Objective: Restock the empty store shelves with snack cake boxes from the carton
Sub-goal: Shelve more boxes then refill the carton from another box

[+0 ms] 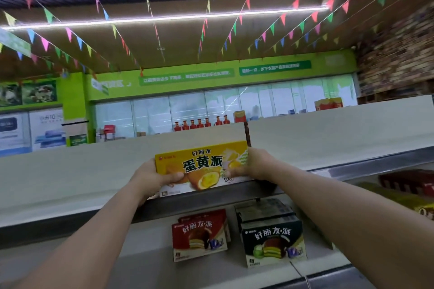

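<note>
so, the placing step is in hand: the left hand (162, 177) and right hand (257, 164) grip the two ends of a yellow snack cake box (202, 166), upright at the front edge of the top shelf (70, 171); whether it rests there i cannot tell. a red box (199, 234) and a dark green box (273, 245) stand on the lower shelf (150, 253). next it probably needs sliding back, squaring, then letting go. the carton is out of view.

Yellow box (202, 166), centre: "好丽友" above large "蛋黄派"; "22" near its lower right corner.
Red box (199, 234), 6 o'clock: "好丽友·派".
Dark green box (273, 244), 5 o'clock: "好丽友·派".
Green wall banners (274, 68), 12 o'clock: white lettering, too blurred to read.
</note>
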Demonstrator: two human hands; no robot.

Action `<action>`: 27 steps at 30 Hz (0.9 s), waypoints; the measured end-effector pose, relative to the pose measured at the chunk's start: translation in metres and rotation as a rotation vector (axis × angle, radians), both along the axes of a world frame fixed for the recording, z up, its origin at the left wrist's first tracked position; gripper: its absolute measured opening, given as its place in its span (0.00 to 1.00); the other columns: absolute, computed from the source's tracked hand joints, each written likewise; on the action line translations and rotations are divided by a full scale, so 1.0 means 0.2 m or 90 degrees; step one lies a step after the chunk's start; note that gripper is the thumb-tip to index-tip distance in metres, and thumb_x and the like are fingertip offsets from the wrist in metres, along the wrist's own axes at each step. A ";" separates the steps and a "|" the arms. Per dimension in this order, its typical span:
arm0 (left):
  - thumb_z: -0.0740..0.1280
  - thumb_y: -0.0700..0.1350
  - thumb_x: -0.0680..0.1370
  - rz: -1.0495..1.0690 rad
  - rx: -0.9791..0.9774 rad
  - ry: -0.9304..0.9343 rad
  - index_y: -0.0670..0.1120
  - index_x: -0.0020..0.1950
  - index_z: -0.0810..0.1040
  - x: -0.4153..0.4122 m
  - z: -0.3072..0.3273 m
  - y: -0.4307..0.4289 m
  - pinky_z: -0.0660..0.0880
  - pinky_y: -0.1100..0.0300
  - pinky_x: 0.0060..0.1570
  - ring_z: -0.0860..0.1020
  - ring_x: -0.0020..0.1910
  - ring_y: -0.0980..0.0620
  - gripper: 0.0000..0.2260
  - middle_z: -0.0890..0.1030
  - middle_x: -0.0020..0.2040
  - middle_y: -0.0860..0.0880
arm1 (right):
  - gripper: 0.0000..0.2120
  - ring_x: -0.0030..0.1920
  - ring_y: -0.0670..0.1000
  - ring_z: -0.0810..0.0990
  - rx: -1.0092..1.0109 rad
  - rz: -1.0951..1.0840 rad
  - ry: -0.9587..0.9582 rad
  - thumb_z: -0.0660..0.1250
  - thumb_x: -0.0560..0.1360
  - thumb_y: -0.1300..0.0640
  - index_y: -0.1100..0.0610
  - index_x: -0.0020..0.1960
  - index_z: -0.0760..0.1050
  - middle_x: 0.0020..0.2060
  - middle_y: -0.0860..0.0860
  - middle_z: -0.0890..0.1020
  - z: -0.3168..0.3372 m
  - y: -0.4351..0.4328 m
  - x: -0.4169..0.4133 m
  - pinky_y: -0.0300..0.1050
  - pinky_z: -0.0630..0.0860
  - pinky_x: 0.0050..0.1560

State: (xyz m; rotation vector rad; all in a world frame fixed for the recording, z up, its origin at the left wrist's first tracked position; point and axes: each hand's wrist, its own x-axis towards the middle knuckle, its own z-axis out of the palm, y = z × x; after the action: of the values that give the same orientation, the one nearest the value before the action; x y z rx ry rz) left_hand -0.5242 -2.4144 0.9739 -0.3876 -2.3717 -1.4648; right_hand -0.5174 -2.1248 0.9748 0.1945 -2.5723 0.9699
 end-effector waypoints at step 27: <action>0.60 0.55 0.79 0.244 -0.348 0.494 0.46 0.55 0.77 0.70 -0.61 0.10 0.74 0.49 0.53 0.76 0.52 0.47 0.15 0.77 0.52 0.49 | 0.11 0.58 0.48 0.70 0.173 0.066 0.343 0.66 0.78 0.46 0.52 0.53 0.75 0.55 0.48 0.75 -0.44 -0.06 0.50 0.43 0.69 0.61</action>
State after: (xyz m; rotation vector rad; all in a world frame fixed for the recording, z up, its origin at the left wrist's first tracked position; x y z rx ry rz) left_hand -0.3841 -2.3941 0.8517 -0.4795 -1.9835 -0.3606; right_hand -0.4180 -2.1359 0.8868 0.5823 -2.1908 0.5023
